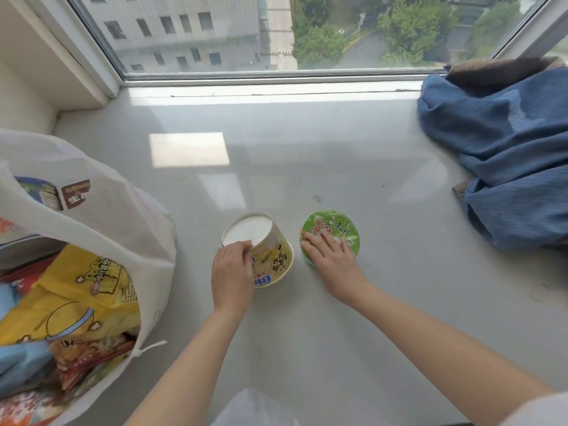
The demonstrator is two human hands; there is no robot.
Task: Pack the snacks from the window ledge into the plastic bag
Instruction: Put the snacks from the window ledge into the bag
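Step in hand: judged from the frame, both hands are taking up the last two noodle cups from the window ledge (307,155) to carry them to the plastic bag (123,216)
Yellow cup (273,256): stands upside down, its white base facing up, near the middle of the ledge toward the front edge, well apart from the window frame
Left hand (232,275): fingers curled over the rim of the upturned base and down the near wall of the yellow cup, gripping it from the front; whether the thumb is round the hidden side cannot be told
Green cup (330,236): stands lid up just beside the yellow cup on its right; the two look apart, not touching
Right hand (333,259): lies on the green lid, fingers straight and slightly spread, pressing from above; no curl round the wall shows yet
Plastic bag: sits at the left front corner of the ledge, mouth gaping toward the camera, already crowded with a yellow packet (80,290) and other wrappers
Doing it well: the right hand should wrap its fingers down the cup's side before lifting, since a flat palm gives no hold; each cup is best lowered onto the packets, not dropped, so the lids are not dented
Also on the ledge: a blue cloth (504,155) heaped at the right end, clear of the path to the bag
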